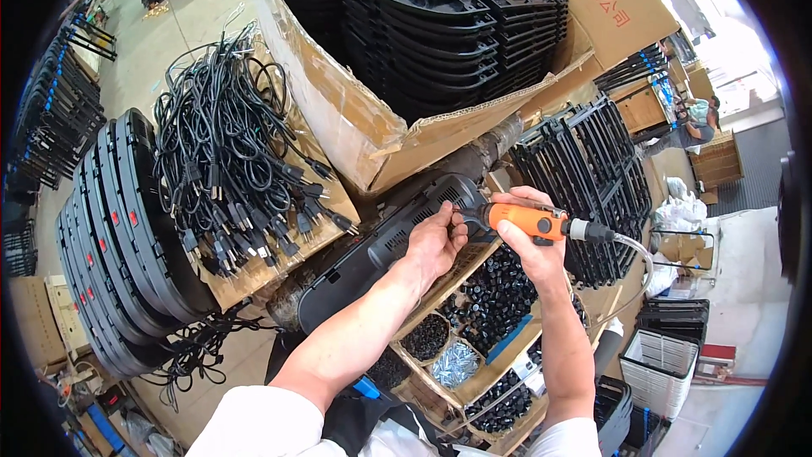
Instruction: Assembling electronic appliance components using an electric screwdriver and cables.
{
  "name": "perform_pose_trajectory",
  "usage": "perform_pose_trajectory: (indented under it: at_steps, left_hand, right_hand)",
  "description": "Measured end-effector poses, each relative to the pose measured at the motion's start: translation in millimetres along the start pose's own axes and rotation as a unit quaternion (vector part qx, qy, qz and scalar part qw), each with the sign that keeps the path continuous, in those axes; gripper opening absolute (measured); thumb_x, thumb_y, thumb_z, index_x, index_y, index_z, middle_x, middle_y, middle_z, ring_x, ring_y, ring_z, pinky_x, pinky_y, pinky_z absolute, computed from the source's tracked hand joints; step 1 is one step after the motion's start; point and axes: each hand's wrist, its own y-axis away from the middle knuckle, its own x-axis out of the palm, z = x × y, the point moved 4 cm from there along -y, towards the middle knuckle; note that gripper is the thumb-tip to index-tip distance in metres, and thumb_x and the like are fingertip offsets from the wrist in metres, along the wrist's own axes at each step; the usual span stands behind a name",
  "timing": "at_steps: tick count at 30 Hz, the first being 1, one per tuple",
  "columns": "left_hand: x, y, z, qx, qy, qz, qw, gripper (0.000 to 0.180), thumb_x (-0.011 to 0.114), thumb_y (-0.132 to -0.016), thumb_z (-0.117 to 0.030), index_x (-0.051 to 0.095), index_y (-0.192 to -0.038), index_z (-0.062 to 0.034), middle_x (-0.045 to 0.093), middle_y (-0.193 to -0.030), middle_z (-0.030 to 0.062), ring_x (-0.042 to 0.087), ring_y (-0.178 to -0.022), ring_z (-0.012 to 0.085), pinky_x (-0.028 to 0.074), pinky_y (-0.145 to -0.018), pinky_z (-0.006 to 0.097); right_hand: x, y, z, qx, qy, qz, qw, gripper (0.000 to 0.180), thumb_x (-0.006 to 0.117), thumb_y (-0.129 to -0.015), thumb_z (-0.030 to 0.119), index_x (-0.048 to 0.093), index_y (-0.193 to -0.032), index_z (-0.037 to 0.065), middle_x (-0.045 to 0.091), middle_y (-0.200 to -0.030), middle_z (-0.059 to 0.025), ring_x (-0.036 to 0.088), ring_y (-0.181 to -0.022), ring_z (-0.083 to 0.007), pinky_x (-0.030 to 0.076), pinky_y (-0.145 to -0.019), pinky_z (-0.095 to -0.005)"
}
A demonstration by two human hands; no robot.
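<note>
Closest to you, below and between your forearms: compartments of silver fasteners (455,364), small dark fasteners (425,337) and chunky black parts (495,296), too jumbled to tell one shape from another. Ahead of these, your right hand (534,241) wraps the body of an orange power tool (523,218), its clear hose (647,264) curving off to the right and back. Your left hand (434,244) is just left of the tool's dark nose, thumb and fingertips drawn together in a pinch; what sits in it, if anything, I cannot tell. The black panel (355,282) lies under and left of that hand, slanting back toward your left forearm. Step in hand, as I read it: driving a fastener at the panel's far end. The next move would call for the bit square on its seat, panel steadied, fingertips clear of the nose. Bit tip and contact spot hidden; your left forearm covers part of the panel. Beyond the left hand, a heap of black cords (241,148); straight past both hands, an open carton (372,140) of stacked black mouldings (423,42), cut off at the top. Far right, a person (700,123), small, activity unclear.
</note>
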Motion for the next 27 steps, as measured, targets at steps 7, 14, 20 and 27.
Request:
perform_pose_trajectory:
  at_steps: [7, 14, 20, 27]
  left_hand:
    - [1, 0, -3, -0.008, 0.039, -0.008, 0.999, 0.025, 0.059, -0.111, -0.03, 0.063, -0.106, -0.0058, 0.064, -0.083, 0.0035, 0.065, -0.066, 0.0165, 0.06, -0.056, 0.028]
    - [-4, -9, -5, -0.016, 0.043, 0.009, 0.999, 0.026, 0.059, -0.112, -0.031, 0.061, -0.109, -0.0058, 0.061, -0.081, 0.0007, 0.061, -0.066, 0.015, 0.057, -0.057, 0.025]
    - [5, -9, 5, 0.019, 0.071, 0.012, 0.997, 0.032, 0.051, -0.115, -0.034, 0.063, -0.111, -0.0054, 0.064, -0.085, 0.002, 0.064, -0.071, 0.0151, 0.058, -0.06, 0.026]
    - [-26, 24, 25, -0.018, -0.023, 0.015, 0.999, 0.035, 0.044, -0.117, -0.031, 0.062, -0.117, -0.0014, 0.069, -0.096, 0.008, 0.068, -0.075, 0.018, 0.063, -0.067, 0.031]
  right_hand:
    - [1, -1, 0, 0.009, 0.005, -0.008, 1.0, 0.053, 0.082, -0.09, 0.003, 0.058, -0.137, 0.0, 0.073, -0.128, -0.0173, 0.07, -0.115, -0.0219, 0.055, -0.105, -0.0382]
    - [13, -10, -4, 0.01, 0.025, 0.004, 1.0, 0.053, 0.084, -0.089, 0.007, 0.059, -0.136, 0.0, 0.073, -0.127, -0.017, 0.07, -0.115, -0.0213, 0.056, -0.104, -0.0372]
    - [27, -38, -18, 0.043, -0.013, -0.034, 0.998, 0.057, 0.085, -0.085, 0.01, 0.061, -0.135, 0.0, 0.074, -0.126, -0.0155, 0.07, -0.112, -0.0198, 0.057, -0.1, -0.0351]
    - [40, -72, -40, 0.045, 0.054, -0.032, 0.997, 0.053, 0.084, -0.084, 0.006, 0.064, -0.133, 0.0, 0.075, -0.123, -0.0146, 0.071, -0.111, -0.0189, 0.056, -0.1, -0.0345]
